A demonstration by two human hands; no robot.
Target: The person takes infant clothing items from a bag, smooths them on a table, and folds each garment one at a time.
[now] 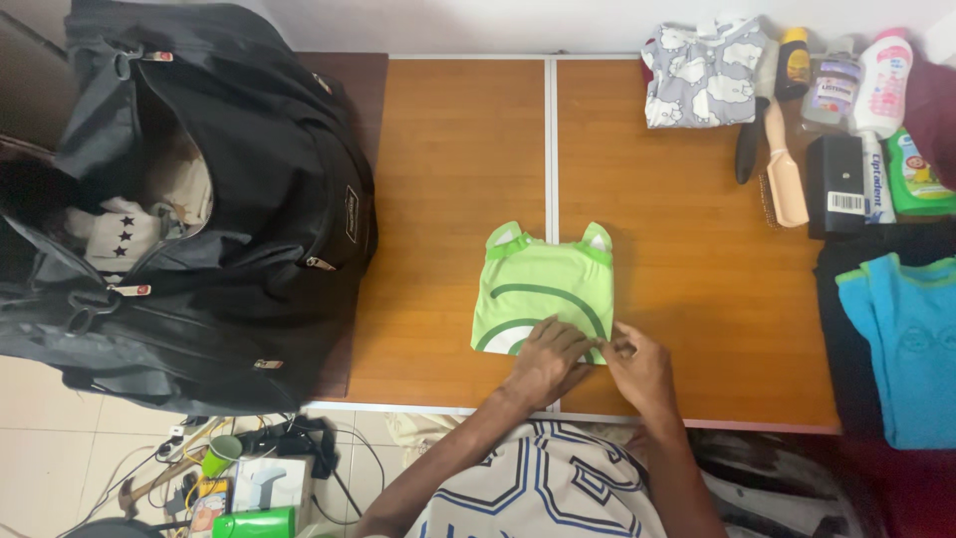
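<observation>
Both hands' fingers (pixel 558 339) pressed flat on green folded garment (pixel 543 289); pink bottle (pixel 884 80) far right

Green garment's (pixel 543 289) near edge — under hands

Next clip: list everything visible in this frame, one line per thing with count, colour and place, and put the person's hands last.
folded green garment: 1, light green with darker stripes, table centre
table: 1, orange-brown wood, middle of view
black bag: 1, black, open, table's left end
folded patterned cloth: 1, grey with white shapes, far right of table
hairbrush: 1, beige, right side
bottles: several, pink, clear, green and dark, far right corner
black box: 1, black, right side
blue garment: 1, turquoise, right edge on dark cloth
floor clutter: cables, green cup, lower left
left hand: 1, on the green garment's near edge
right hand: 1, at the garment's near right corner
</observation>
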